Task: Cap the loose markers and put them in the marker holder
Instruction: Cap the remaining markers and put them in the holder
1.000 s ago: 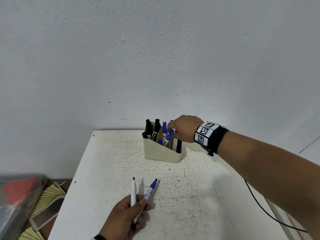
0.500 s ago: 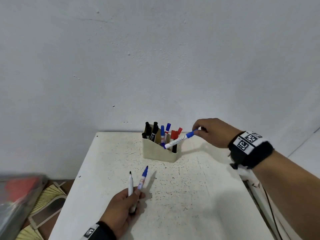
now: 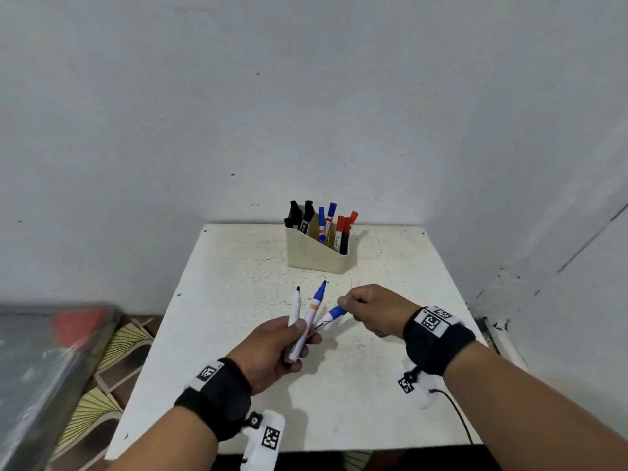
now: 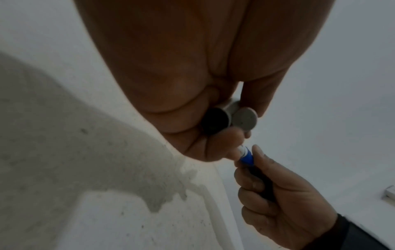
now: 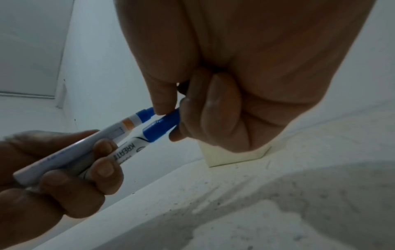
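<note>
My left hand (image 3: 272, 345) grips a black-tipped uncapped marker (image 3: 295, 305) and a blue-tipped uncapped marker (image 3: 316, 302), both pointing up and away. A third marker with a blue cap (image 3: 336, 312) lies against them. Its white body passes between my left fingers (image 5: 102, 162). My right hand (image 3: 370, 309) pinches that blue cap (image 5: 162, 126) between thumb and fingertips. The left wrist view shows two marker butt ends (image 4: 243, 121) in my left hand and the cap (image 4: 246, 157). The beige marker holder (image 3: 312, 254) stands at the table's back with several capped markers.
The white speckled table (image 3: 231, 266) stands against a grey wall, with a corner wall close on the right. A black cable (image 3: 457, 414) trails off the right front edge. Left of and below the table lie patterned items (image 3: 112, 365) and a blurred grey and red object (image 3: 51, 351).
My right hand drew a blue-capped marker out of the holder and carried it down to my left hand. The left hand, still holding the two uncapped markers, now also takes that marker's body.
</note>
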{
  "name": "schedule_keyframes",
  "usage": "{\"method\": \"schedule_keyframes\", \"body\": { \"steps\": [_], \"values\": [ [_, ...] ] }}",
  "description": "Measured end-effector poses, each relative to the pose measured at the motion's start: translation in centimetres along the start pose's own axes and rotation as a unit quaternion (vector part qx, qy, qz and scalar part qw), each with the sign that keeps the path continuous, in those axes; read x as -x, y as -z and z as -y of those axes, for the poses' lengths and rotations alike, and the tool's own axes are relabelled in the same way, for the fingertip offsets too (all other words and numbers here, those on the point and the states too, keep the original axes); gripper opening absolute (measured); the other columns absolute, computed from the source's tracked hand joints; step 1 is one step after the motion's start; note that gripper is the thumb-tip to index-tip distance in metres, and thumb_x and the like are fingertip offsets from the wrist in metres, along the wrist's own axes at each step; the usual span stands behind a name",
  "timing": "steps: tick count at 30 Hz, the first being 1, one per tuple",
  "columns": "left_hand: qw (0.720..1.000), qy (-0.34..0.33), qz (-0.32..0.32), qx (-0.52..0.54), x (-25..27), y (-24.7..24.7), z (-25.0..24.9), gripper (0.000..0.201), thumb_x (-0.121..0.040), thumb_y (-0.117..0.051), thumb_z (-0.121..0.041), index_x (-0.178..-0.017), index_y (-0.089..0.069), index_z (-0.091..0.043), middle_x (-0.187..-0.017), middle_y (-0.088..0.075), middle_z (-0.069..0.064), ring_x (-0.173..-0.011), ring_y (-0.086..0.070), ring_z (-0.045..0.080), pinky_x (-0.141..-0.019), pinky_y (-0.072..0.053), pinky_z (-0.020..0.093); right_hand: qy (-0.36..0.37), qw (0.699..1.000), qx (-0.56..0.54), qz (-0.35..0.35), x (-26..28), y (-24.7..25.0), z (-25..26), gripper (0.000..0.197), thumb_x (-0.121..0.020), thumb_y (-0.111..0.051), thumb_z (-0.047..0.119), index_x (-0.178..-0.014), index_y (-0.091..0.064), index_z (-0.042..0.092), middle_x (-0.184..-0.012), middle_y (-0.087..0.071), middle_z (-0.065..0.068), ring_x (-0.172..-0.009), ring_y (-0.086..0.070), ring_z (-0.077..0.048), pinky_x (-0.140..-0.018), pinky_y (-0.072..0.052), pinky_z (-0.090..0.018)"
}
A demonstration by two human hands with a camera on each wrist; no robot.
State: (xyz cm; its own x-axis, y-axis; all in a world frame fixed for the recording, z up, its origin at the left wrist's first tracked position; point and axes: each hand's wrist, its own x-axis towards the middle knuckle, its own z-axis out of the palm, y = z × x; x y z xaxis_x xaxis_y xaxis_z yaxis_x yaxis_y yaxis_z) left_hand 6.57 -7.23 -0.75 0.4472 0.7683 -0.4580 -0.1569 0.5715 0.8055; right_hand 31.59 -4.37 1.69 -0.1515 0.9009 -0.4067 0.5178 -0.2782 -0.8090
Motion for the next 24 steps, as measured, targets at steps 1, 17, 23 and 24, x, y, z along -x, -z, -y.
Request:
{"method": "schedule_keyframes", "body": {
  "steps": [1,17,23,24],
  "values": [
    [1.0,0.0,0.0,0.011,0.1,0.1,0.3,0.032,-0.103,-0.056,-0.025,-0.118,-0.063,0.002,-0.102,-0.069,0.019,-0.069,-0.053,0.019,-0.054,-0.042,0.027,-0.003,1.0,-0.017,0.01,0.1,-0.4,-0.2,0.041,-0.099,-0.058,0.045,-0.097,-0.065,0.005,-0.066,-0.043,0.001,-0.049,-0.025,-0.017,-0.048,-0.019,-0.029],
    [0.977,-0.04,-0.072,-0.199,0.7,5.6,1.6,0.034,-0.097,-0.06,-0.041,-0.095,-0.055,-0.007,-0.07,-0.05,0.01,-0.057,-0.042,0.019,-0.054,-0.037,0.03,-0.181,0.959,-0.163,-0.147,-1.7,1.3,-2.6,0.043,-0.1,-0.05,0.052,-0.076,-0.056,0.017,-0.052,-0.032,0.005,-0.042,-0.019,-0.014,-0.05,-0.013,-0.023],
    [0.916,-0.06,-0.117,-0.379,-1.0,5.3,0.7,0.043,-0.094,-0.055,-0.055,-0.08,-0.05,-0.015,-0.068,-0.051,0.001,-0.063,-0.046,0.018,-0.062,-0.038,0.03,-0.156,0.981,-0.08,-0.087,-2.4,-0.8,-1.4,0.031,-0.101,-0.054,0.038,-0.095,-0.066,0.01,-0.057,-0.039,0.001,-0.042,-0.025,-0.015,-0.048,-0.019,-0.023],
    [0.88,-0.071,-0.13,-0.451,-1.5,4.8,0.6,0.041,-0.099,-0.053,-0.05,-0.075,-0.046,-0.018,-0.07,-0.05,0.0,-0.062,-0.045,0.017,-0.06,-0.036,0.029,-0.145,0.984,-0.069,-0.084,-2.6,-1.5,-1.3,0.028,-0.101,-0.056,0.036,-0.095,-0.065,0.01,-0.06,-0.04,0.0,-0.042,-0.025,-0.014,-0.047,-0.019,-0.022]
  ]
}}
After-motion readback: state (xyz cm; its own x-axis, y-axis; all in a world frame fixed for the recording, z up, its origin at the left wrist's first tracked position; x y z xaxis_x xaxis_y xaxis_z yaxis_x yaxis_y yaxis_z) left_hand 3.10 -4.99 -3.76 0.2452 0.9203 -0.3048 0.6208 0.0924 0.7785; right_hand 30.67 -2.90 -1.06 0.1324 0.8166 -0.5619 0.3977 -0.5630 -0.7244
